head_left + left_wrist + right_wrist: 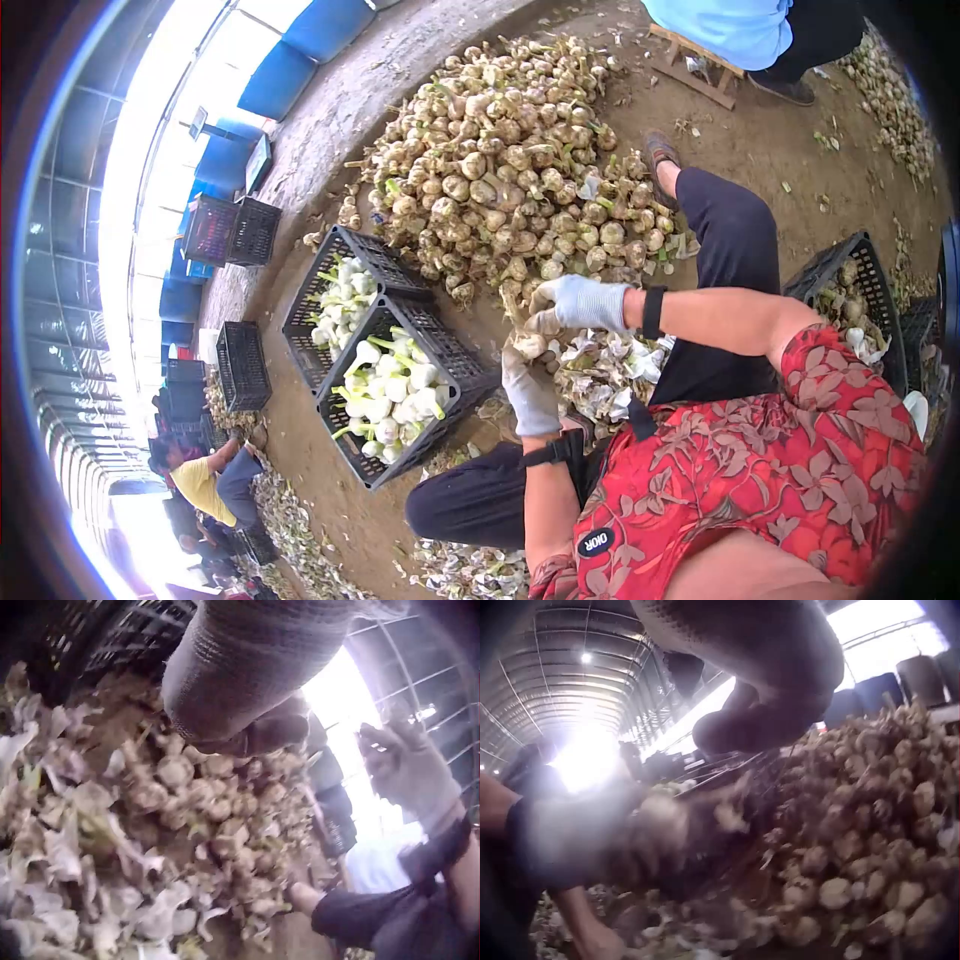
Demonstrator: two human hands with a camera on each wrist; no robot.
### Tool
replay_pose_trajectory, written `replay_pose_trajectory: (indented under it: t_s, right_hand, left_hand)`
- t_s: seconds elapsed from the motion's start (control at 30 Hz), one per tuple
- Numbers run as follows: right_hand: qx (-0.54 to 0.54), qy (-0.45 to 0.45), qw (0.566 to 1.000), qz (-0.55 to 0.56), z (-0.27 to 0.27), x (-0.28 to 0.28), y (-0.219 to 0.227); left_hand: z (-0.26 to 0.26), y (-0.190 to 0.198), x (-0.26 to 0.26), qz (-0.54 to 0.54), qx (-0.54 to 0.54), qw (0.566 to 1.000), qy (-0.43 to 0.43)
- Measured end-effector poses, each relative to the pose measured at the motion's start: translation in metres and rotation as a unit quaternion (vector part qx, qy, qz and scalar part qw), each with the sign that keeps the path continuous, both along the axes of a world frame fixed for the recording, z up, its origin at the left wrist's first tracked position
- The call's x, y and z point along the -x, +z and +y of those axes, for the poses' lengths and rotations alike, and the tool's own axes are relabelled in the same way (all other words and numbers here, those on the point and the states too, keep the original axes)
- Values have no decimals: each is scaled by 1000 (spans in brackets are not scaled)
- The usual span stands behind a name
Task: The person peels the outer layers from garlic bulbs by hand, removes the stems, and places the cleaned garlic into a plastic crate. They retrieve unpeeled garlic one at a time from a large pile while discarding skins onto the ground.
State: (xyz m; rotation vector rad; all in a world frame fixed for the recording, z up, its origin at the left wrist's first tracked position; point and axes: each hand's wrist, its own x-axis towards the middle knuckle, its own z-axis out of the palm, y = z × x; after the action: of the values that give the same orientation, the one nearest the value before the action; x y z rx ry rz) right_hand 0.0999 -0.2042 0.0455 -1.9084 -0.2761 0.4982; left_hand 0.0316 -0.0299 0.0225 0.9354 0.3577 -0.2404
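My left hand (530,395), in a pale knitted glove, grips a garlic bulb (530,345) in front of my knees. The bulb's dry brown stalk (513,300) rises towards my right hand (580,303), also gloved, whose curled fingers pinch it. Over the right wrist view looms the right glove (765,652) with thumb and finger bent together; the left hand is blurred at the left. In the left wrist view the left glove (247,667) fills the top, its fingertips partly hidden. Peeled garlic skins (610,370) lie heaped just beside my hands.
A large pile of unpeeled garlic (500,160) spreads ahead. Black crates of cleaned white garlic (390,390) stand at the left; another crate (850,300) with garlic is by my right side. A person in yellow (205,485) and one in light blue (725,30) sit nearby.
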Motion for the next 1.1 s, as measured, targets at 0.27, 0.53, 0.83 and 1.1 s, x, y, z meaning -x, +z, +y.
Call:
replay_pose_trajectory:
  t_s: [0.27, 0.53, 0.83, 1.1]
  right_hand:
    - [-146, -51, 984, 90, 26, 39, 27]
    - [-278, -52, 942, 178, 15, 54, 40]
    - [-60, -108, 987, -100, 31, 67, 14]
    - [42, -178, 959, -216, 42, 71, -14]
  left_hand:
    - [1, 35, 37, -192, -242, 951, 1]
    - [7, 47, 46, -173, -93, 980, 6]
    - [17, 14, 32, 15, 234, 968, -83]
    - [-21, 19, 42, -188, -240, 944, 126]
